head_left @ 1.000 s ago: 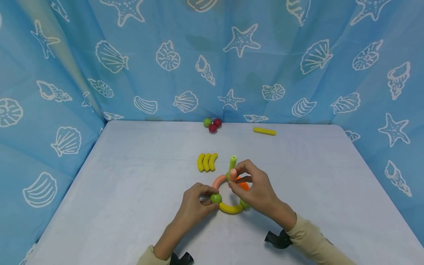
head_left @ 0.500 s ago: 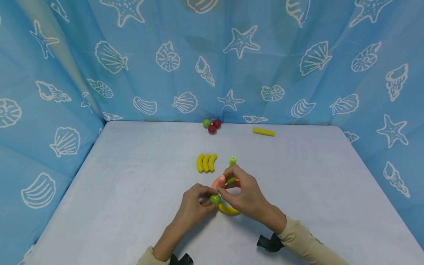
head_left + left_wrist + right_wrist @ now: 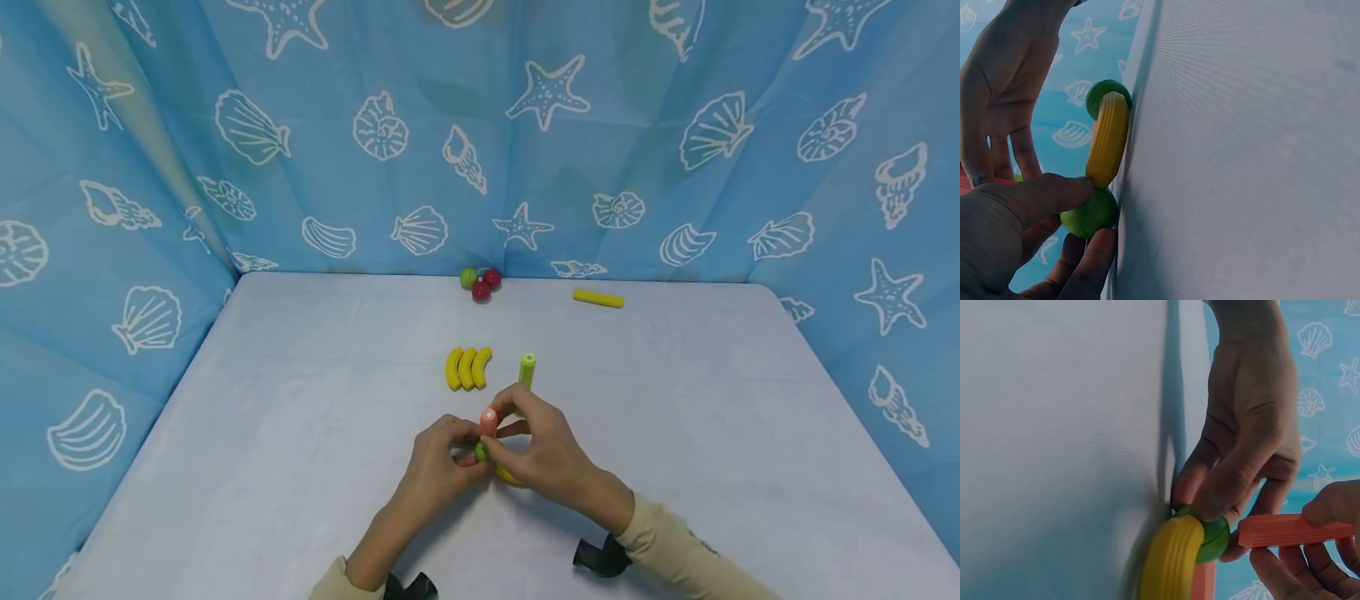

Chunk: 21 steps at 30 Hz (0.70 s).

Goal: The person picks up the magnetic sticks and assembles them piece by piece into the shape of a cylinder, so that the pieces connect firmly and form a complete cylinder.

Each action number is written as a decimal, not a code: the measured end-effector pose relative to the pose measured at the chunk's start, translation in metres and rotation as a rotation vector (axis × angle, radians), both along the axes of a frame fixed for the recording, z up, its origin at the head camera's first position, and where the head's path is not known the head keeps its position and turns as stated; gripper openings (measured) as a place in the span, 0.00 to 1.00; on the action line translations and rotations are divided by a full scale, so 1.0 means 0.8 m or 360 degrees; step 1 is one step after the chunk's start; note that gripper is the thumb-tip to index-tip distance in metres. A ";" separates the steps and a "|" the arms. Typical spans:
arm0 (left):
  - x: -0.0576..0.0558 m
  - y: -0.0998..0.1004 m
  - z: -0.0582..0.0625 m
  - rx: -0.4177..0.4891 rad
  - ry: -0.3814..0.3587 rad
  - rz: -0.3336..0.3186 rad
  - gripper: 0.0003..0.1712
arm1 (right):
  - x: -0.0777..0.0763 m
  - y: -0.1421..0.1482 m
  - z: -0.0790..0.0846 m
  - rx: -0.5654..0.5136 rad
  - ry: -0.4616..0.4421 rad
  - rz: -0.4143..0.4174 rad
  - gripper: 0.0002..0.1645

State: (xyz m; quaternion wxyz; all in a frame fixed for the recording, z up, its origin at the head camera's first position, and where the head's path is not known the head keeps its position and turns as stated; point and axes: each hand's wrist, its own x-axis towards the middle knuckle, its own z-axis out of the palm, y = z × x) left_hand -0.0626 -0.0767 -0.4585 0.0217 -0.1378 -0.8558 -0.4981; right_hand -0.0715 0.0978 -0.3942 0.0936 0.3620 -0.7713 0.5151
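My left hand (image 3: pixel 442 458) pinches a green ball (image 3: pixel 1089 214) between thumb and fingers, low at the table. A yellow curved stick (image 3: pixel 1108 140) joins that ball to another green ball (image 3: pixel 1102 97), as the left wrist view shows. With thumb and fingers, my right hand (image 3: pixel 551 446) holds a straight coral ribbed stick (image 3: pixel 1285 530), its lower end right at the held ball. Part of a coral curved piece (image 3: pixel 1204 584) shows behind the yellow one. A light green stick (image 3: pixel 527 371) stands upright just beyond my right hand, which hides most of the ring of pieces.
Three yellow curved sticks (image 3: pixel 468 368) lie side by side beyond the hands. Farther back are two red balls (image 3: pixel 482 292) with a green ball (image 3: pixel 468 278), and a straight yellow stick (image 3: pixel 598 298). A blue shell-patterned curtain (image 3: pixel 322 167) borders the white table (image 3: pixel 262 400).
My right hand has moved left and slightly toward me, bringing the coral stick from near the upright green stick to the ball in my left hand. The left hand has stayed in place.
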 end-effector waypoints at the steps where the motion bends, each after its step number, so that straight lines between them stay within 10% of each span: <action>1: 0.000 0.000 0.000 0.0003 0.0005 0.0001 0.16 | -0.002 0.000 -0.006 -0.0001 0.0001 0.0006 0.23; 7: -0.001 -0.001 -0.001 0.0003 0.0024 0.0001 0.16 | -0.015 0.006 -0.042 0.0033 -0.0040 0.0009 0.22; 21: 0.000 -0.001 0.002 0.0037 0.0016 -0.0025 0.15 | -0.014 0.009 -0.044 0.0084 -0.0015 0.0012 0.21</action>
